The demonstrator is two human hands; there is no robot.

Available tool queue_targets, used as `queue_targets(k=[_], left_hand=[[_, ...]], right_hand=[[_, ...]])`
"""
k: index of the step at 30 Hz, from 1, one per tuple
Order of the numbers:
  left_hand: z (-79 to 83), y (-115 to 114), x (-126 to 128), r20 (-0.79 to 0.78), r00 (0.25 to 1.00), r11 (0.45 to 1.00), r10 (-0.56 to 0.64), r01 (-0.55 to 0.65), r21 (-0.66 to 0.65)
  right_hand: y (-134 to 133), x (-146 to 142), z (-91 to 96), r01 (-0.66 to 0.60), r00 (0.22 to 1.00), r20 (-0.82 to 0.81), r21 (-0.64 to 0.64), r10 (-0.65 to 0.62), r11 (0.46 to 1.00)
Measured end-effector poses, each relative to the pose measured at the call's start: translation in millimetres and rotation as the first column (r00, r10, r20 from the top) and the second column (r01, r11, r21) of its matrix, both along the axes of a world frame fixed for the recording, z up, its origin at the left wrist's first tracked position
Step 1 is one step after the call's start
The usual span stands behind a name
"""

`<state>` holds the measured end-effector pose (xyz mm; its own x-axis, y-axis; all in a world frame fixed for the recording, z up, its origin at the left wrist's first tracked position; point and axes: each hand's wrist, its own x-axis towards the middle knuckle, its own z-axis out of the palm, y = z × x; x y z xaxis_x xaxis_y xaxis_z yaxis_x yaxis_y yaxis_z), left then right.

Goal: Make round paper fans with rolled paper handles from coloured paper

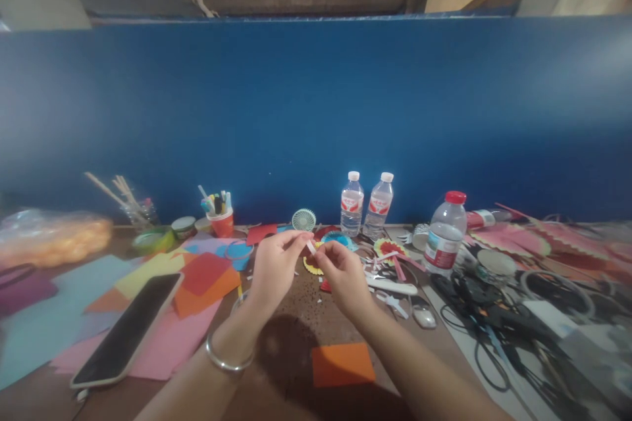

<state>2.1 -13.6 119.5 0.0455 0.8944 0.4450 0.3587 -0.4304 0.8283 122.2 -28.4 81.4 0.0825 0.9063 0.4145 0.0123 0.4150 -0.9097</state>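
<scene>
A small white strip [311, 247] is pinched between the fingertips of both hands, above the middle of the brown table. My left hand [276, 268], with a silver bangle on the wrist, grips its upper end. The lower end is in the thumb and fingers of my right hand [344, 276]. Whether the strip is paper or tape I cannot make out. Just behind the fingers lies a yellow scalloped paper piece [312, 268], partly hidden. An orange paper rectangle [343, 365] rests on the table below the hands, and dark specks are scattered between the wrists.
Coloured paper sheets [44, 335] and a phone [129, 329] cover the left side. A red pen cup [223, 223], a small round fan [303, 220] and water bottles [352, 207] stand along the blue partition [296, 105]. Black cables [486, 316] clutter the right.
</scene>
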Motion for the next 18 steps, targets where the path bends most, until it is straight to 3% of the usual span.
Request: queue_targets(k=[13, 18], left_hand=[[1.3, -2.1, 0.5, 0.059, 0.998, 0.999, 0.031, -0.03, -0.013], [0.4, -3.3, 1.0, 0.059, 0.997, 0.998, 0.049, -0.05, 0.027]], right_hand=[[1.7, 0.6, 1.5, -0.131, 0.982, -0.139, 0.005, 0.131, 0.991], [1.5, 0.5, 3.5, -0.119, 0.984, -0.132, 0.005, 0.118, 0.993]])
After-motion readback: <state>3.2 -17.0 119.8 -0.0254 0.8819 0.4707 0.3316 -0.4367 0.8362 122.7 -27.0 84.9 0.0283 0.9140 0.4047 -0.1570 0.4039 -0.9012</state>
